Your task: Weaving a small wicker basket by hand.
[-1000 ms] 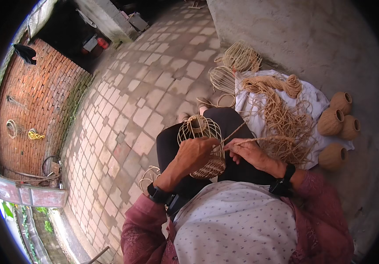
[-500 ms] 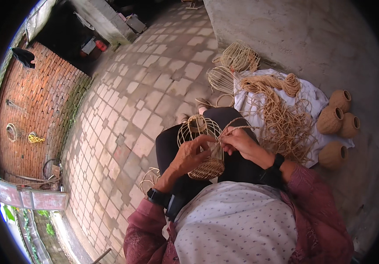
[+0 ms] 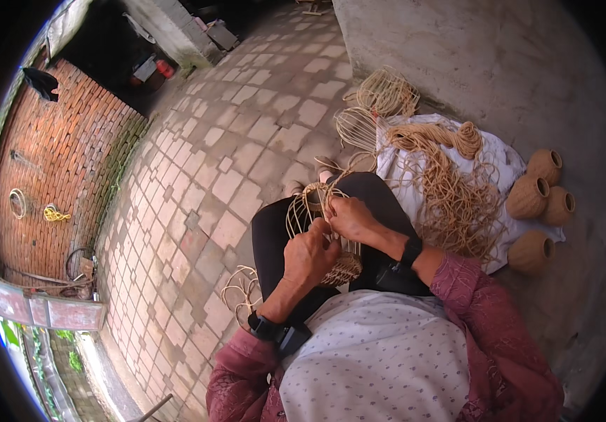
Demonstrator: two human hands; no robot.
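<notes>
On my lap, between black-clad thighs, sits a small basket (image 3: 341, 272) with a tight brown weave at its base and pale, open ribs above. My left hand (image 3: 308, 256) is closed on the near left of the ribs, fingertips close to my right hand. My right hand (image 3: 349, 216) pinches brown cord at the upper right of the ribs, with a loop of it rising beyond the fingers. Both hands partly hide the basket; exactly where the cord passes among the ribs cannot be made out.
Right of my legs lie a white cloth (image 3: 501, 156) with tangled cord (image 3: 450, 211), several round brown pots (image 3: 526, 197) and, farther back, open rib frames (image 3: 380, 88). Loose strands (image 3: 239, 287) lie on paving at left. A brick wall (image 3: 49, 155) and concrete wall (image 3: 457, 56) border the space.
My right hand has moved left and up onto the basket's ribs, carrying the cord from its right side. My left hand has shifted slightly lower, its fingers more closed round the ribs.
</notes>
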